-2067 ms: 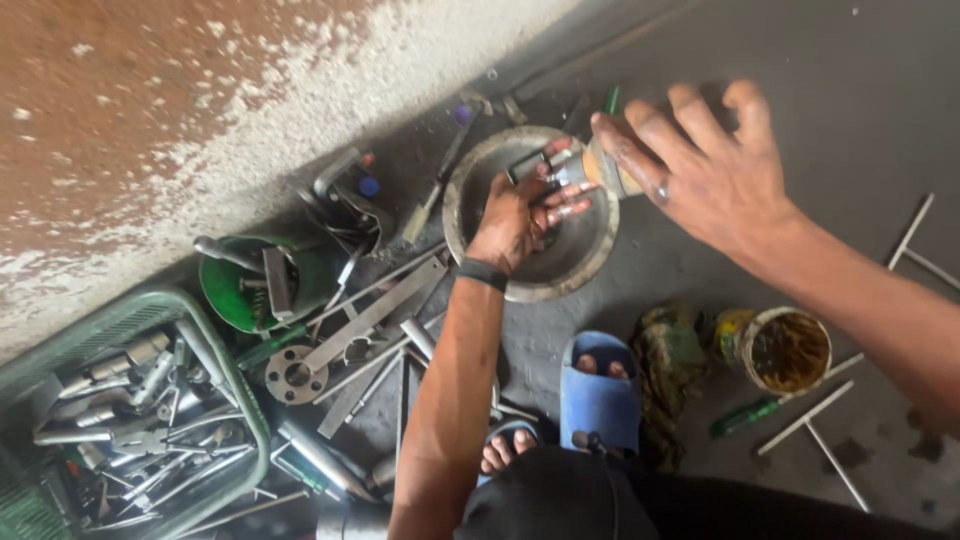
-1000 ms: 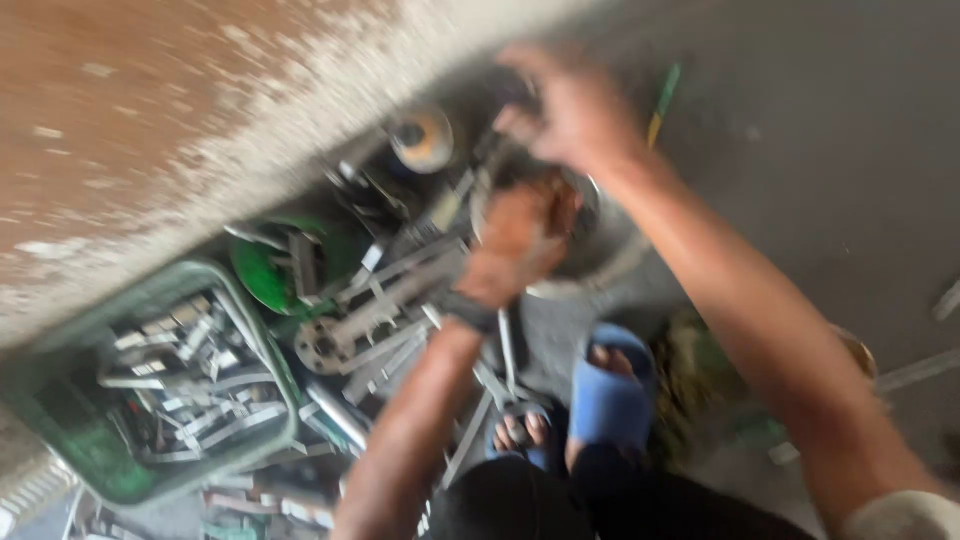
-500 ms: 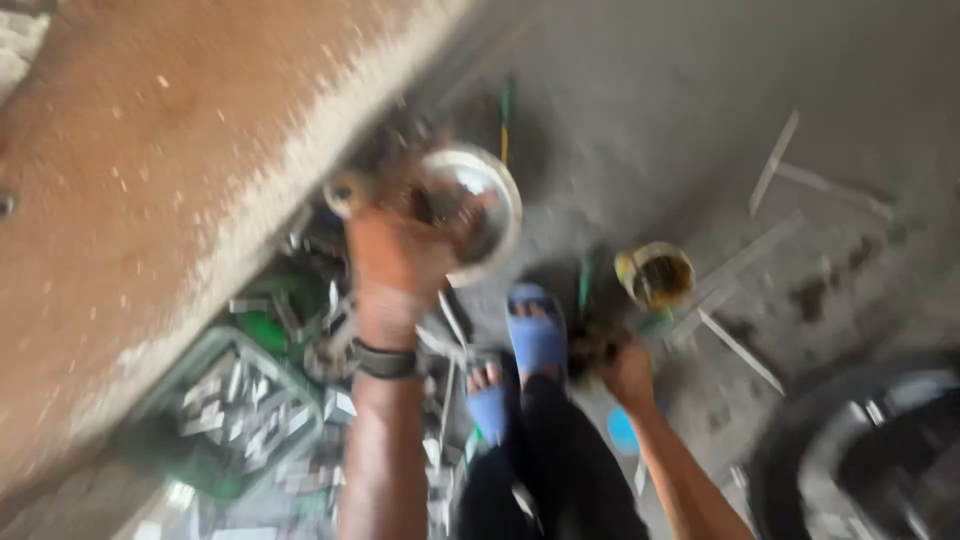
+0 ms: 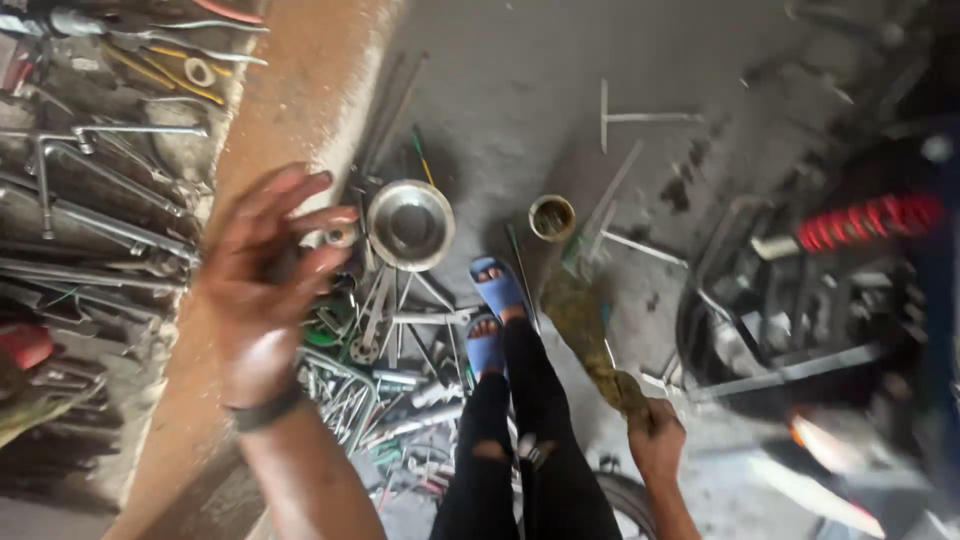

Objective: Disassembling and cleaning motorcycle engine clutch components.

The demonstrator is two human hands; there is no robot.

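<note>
Dirty rag [image 4: 590, 340] gripped, probably, right hand [image 4: 655, 440].

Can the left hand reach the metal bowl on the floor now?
Probably yes: the left hand is open and raised beside the metal bowl, with nothing between them, though it is lifted above the floor.

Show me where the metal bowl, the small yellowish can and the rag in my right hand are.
metal bowl [image 4: 410, 225], head view, on its inner bottom.
small yellowish can [image 4: 552, 218], head view, on its open top.
rag [image 4: 585, 330], head view, on the middle of the hanging cloth, above the right hand [image 4: 655, 440].
</note>
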